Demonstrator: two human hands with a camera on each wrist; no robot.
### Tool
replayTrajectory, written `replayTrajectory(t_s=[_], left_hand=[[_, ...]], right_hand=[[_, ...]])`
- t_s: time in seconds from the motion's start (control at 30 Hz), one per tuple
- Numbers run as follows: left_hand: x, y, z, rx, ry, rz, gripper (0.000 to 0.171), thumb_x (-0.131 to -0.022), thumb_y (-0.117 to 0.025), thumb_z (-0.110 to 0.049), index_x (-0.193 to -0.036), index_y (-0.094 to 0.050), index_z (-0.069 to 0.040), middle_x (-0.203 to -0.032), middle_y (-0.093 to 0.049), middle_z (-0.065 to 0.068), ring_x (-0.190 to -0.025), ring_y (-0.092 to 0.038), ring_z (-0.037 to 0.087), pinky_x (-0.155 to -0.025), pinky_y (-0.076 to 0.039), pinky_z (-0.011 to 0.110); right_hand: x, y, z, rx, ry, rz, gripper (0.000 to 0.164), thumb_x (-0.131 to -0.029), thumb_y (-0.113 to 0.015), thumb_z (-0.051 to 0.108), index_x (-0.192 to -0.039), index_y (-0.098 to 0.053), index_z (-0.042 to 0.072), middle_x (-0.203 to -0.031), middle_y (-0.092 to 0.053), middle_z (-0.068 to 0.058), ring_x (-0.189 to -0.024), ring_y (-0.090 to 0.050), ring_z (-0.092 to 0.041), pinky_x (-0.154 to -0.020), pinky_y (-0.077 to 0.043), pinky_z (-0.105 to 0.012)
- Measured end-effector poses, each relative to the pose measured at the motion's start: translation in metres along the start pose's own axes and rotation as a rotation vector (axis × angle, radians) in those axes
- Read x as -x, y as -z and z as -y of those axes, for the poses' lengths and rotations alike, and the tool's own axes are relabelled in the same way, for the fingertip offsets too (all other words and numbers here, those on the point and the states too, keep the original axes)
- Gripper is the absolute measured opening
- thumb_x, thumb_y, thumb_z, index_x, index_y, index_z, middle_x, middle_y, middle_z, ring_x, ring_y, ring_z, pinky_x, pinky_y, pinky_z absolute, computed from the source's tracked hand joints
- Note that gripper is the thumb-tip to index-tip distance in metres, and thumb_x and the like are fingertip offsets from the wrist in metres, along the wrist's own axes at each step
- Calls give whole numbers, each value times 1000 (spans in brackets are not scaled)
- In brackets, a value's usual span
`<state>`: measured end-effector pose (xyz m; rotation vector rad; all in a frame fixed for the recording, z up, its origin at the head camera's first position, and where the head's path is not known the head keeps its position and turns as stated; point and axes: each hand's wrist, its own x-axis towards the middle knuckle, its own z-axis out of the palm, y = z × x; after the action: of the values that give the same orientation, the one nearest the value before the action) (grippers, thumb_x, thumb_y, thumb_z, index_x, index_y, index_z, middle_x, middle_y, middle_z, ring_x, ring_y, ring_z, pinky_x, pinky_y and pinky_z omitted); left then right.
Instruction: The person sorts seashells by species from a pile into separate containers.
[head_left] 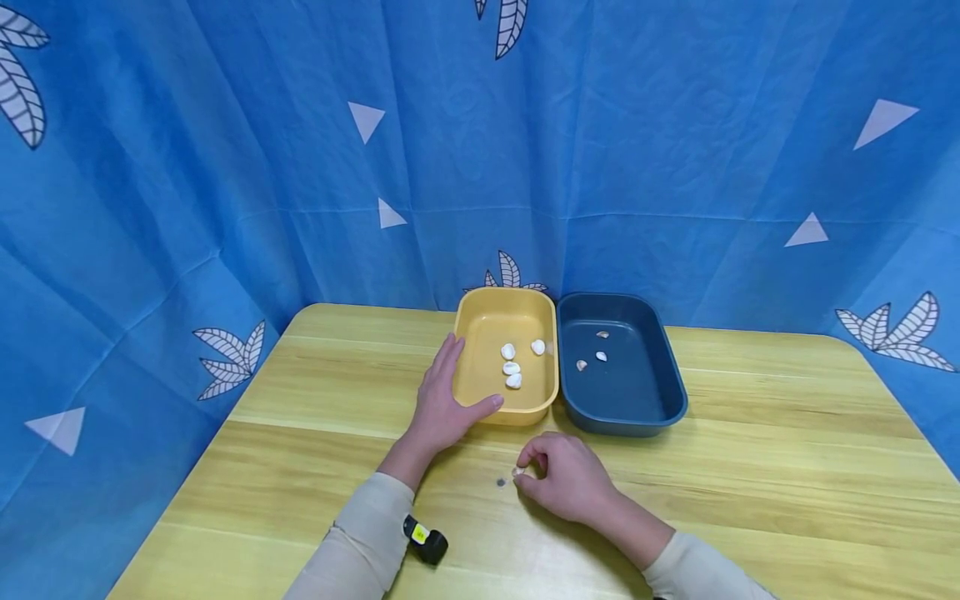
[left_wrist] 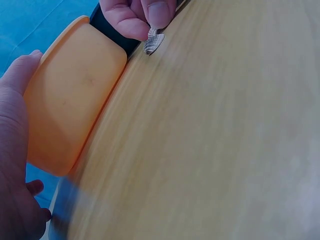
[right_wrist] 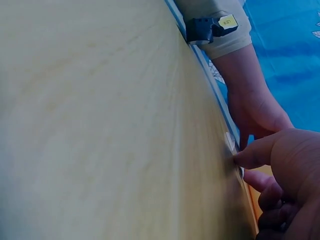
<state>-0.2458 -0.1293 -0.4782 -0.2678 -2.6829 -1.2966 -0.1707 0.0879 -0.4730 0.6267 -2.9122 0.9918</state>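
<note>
My right hand (head_left: 567,479) pinches a small ridged seashell (left_wrist: 153,42) between thumb and forefinger, just above the table in front of the bins. My left hand (head_left: 442,404) rests on the yellow bin (head_left: 480,302), its thumb at the front rim and its fingers stretched along the left side. Several white shells (head_left: 512,367) lie inside that bin. Against its right side stands a dark blue bin (head_left: 630,417) with three small shells (head_left: 601,356) in it. In the right wrist view, my fingers mostly hide the held shell.
A small grey spot (head_left: 501,482) shows on the wooden table (head_left: 787,458), left of my right hand. A black wrist camera (head_left: 427,542) sits on the left sleeve. Behind the table hangs a blue patterned curtain (head_left: 660,167).
</note>
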Motion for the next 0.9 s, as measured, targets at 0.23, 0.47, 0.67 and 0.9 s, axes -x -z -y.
replayTrajectory(t_s=[0.23, 0.47, 0.67, 0.9], left_hand=[[1, 0, -1, 0, 17, 4, 104, -78, -80, -53, -160, -23, -25, -165, -9, -10, -148, -17, 28, -113, -19, 59], [1, 1, -3, 3, 18, 5, 104, -78, -81, -53, -160, -24, -25, -166, -10, -9, -148, -17, 29, -113, -18, 59], [1, 1, -3, 12, 17, 11, 104, -78, -80, -54, -160, -24, -24, -165, -9, -10, -148, -16, 30, -113, -18, 60], [1, 1, -2, 13, 7, 13, 106, -77, -77, -61, -160, -23, -24, -165, -9, -10, -148, -16, 29, -113, -20, 59]], right_hand=[[-2, 0, 1, -3, 5, 12, 13, -78, -82, 24, -77, -70, 27, -62, -48, 12, -58, -44, -4, -55, -40, -27], [-1, 4, 3, -88, 2, 18, 14, -79, -82, 21, -77, -69, 26, -62, -47, 12, -57, -45, -4, -55, -41, -27], [-3, 18, 6, -173, 1, -14, 16, -79, -83, 17, -79, -69, 25, -63, -47, 9, -58, -45, -6, -55, -42, -27], [-10, 45, 11, -203, 0, -49, 13, -81, -81, 15, -82, -70, 22, -65, -47, 3, -61, -44, -12, -58, -38, -29]])
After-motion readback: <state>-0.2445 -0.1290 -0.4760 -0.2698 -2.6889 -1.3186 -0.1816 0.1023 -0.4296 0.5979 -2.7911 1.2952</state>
